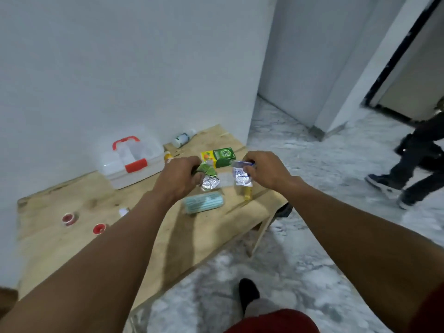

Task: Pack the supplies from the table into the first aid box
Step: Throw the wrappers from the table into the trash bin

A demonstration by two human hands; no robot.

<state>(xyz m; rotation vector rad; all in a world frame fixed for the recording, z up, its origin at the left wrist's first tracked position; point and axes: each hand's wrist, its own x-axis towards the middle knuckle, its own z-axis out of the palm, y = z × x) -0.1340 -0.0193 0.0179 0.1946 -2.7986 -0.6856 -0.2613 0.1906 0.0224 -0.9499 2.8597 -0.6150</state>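
Note:
The white first aid box (134, 162) with a red handle and red latch stands closed at the back of the plywood table (72, 248), against the wall. My left hand (179, 177) grips a green sachet and a crumpled foil blister strip (209, 182). My right hand (263, 170) pinches another foil blister strip (241, 176) together with a small blue-and-white item. Both hands hover above the table's right part. Below them lies a pack of light blue face masks (203, 202). A green and yellow medicine carton (219, 156) lies behind the hands.
A white bottle (183, 138) lies by the wall. A yellow tube (247, 194) sits near the right edge. Two red-topped pots (69, 218) (99, 228) and a small white item (123, 211) are at the left. A person (415, 162) walks on the marble floor at right.

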